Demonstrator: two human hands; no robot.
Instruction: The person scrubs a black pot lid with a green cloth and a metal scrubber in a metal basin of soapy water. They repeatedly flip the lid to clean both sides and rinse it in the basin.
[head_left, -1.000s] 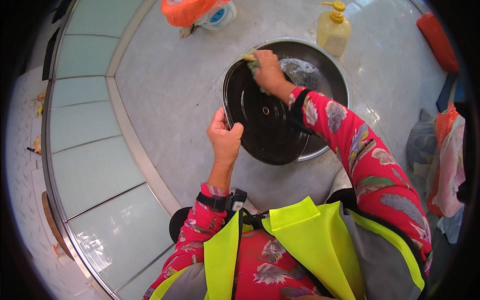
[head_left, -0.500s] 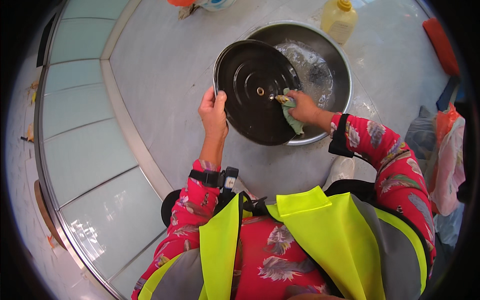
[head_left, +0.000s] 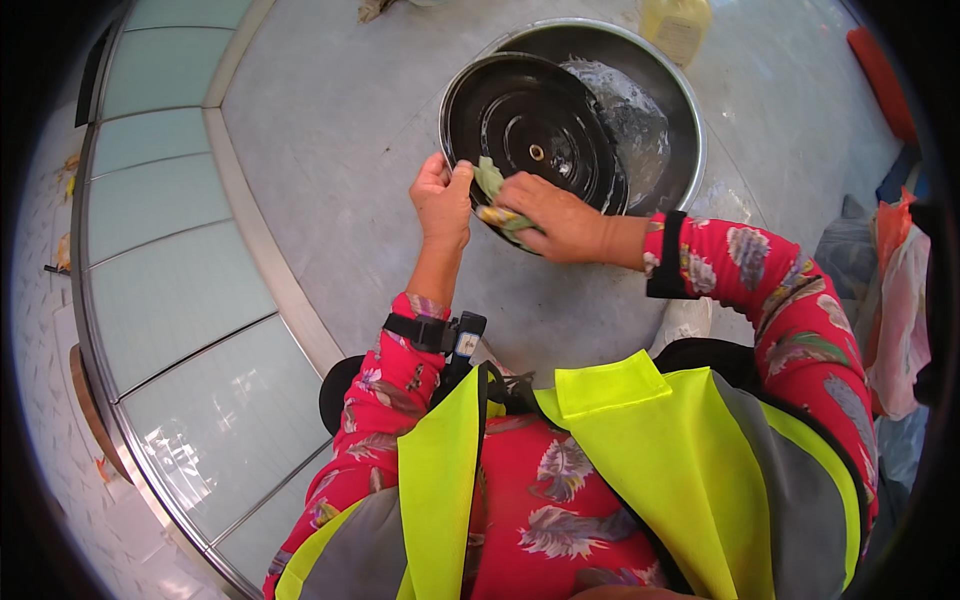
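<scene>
A round black lid (head_left: 505,105), wet and ringed with grooves, has a small metal-rimmed hole at its centre. It tilts over the left side of a wide metal basin (head_left: 697,150) holding foamy water (head_left: 640,120). My left hand (head_left: 441,205) grips the lid's near left edge, thumb on top. In my right hand (head_left: 560,220) is a bunched green cloth (head_left: 489,178) with a yellow patch. The hand presses the cloth on the lid's near edge, close to my left thumb. My right fingers partly hide the cloth.
A yellowish plastic bottle (head_left: 675,28) stands beyond the basin. At the right lie a red-orange object (head_left: 882,85) and plastic bags (head_left: 900,320). Pale glass-like panels (head_left: 165,270) with a raised frame run along the left. A pale shoe (head_left: 687,320) shows below the basin.
My right hand has swept the cloth leftward, from the lid's right side to its near left edge. The lid sits slightly farther up and right in view, still held by my left hand.
</scene>
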